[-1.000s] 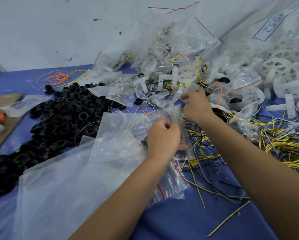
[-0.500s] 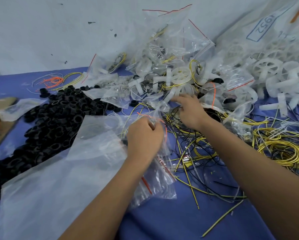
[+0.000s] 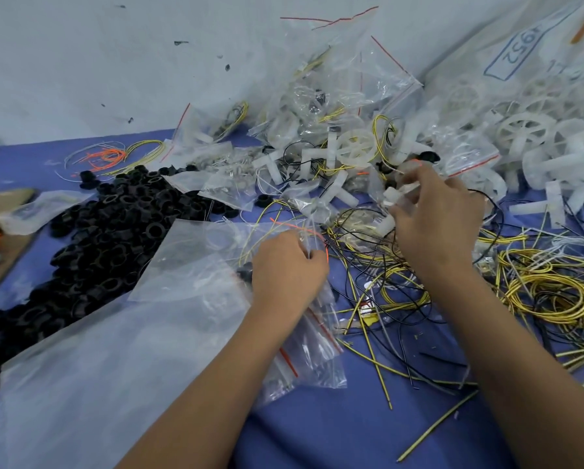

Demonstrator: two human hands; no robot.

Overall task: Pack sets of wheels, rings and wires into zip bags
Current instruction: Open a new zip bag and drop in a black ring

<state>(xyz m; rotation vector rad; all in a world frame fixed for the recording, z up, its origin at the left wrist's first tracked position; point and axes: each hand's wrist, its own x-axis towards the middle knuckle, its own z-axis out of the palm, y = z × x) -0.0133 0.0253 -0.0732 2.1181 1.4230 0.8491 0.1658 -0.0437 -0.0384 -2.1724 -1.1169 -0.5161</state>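
Since earlier: right hand lifts from the wires, fingers pinching a white wheel | left hand clamps the zip bag mouth, likely keeping it ready for loading | black rings heaped left, within reach

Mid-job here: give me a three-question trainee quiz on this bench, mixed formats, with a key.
1. True or false: the left hand grips a small zip bag.
2. The right hand has its grip on: A) a black ring, B) a white plastic piece, C) a yellow wire.
3. Fill in: the pile of black rings lies to the ____ of the left hand.

Key: 1 true; 2 B; 3 left.
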